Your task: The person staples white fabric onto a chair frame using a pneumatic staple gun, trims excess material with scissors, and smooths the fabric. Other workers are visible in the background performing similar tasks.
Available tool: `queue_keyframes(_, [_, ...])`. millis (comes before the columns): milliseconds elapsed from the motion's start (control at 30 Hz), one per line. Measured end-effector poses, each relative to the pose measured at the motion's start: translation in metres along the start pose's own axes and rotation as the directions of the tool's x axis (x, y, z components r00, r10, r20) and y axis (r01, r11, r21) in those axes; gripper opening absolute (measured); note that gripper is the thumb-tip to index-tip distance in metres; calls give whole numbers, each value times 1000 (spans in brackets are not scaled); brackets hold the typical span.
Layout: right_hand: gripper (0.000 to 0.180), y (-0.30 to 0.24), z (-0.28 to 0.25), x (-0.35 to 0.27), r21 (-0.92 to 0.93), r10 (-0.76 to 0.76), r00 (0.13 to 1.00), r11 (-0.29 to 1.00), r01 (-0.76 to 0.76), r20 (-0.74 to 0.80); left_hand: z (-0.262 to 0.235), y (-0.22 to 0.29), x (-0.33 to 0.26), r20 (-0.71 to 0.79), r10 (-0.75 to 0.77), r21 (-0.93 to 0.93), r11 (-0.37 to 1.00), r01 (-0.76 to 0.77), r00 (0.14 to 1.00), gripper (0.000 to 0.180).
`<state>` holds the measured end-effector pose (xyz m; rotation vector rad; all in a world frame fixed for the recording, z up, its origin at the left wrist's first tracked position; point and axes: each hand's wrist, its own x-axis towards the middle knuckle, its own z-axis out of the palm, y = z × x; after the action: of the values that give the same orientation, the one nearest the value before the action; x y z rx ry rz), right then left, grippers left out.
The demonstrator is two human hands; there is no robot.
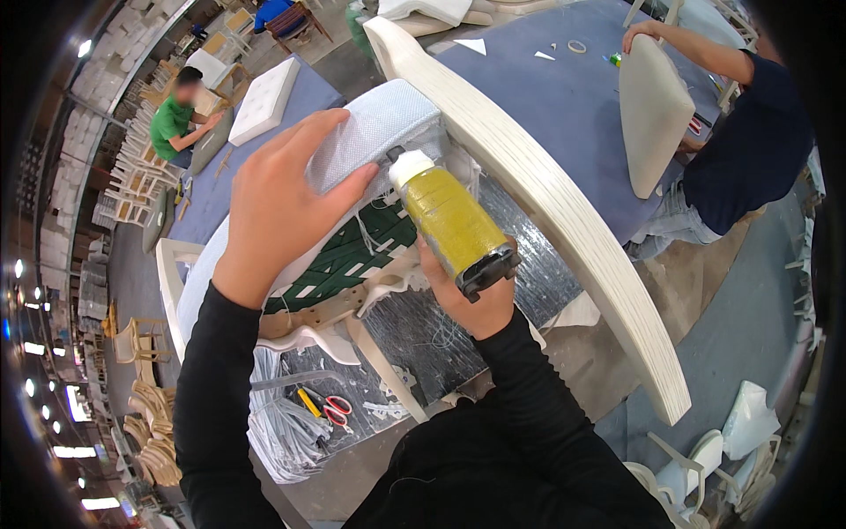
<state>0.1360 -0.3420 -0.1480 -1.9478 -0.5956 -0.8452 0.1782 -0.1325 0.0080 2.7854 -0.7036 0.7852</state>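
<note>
Beside the pale cushion [394,115], the right hand [471,304] holds a yellow tool [451,216].

Right fingers [428,262] around yellow tool [454,219]

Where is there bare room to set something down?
The blue tabletop looks bare between the pale wooden rail and the beige cushion at upper right, below the white scraps. A smaller patch of dark, shiny worktop shows between that rail and the right hand. It is crowded lower left, where grey strips, red scissors and a yellow tool lie.
</note>
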Motion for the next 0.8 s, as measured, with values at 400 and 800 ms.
queue_keyframes(400, [50, -2, 9, 3, 237, 148, 989, 960, -147, 14, -4, 0, 1, 56, -87, -65, 994, 90, 995, 56])
queue_keyframes(800, [42, -15, 11, 5, 336, 232, 972, 914, -227, 27, -11, -6, -5, 84, -73, -74, 994, 80, 994, 58])
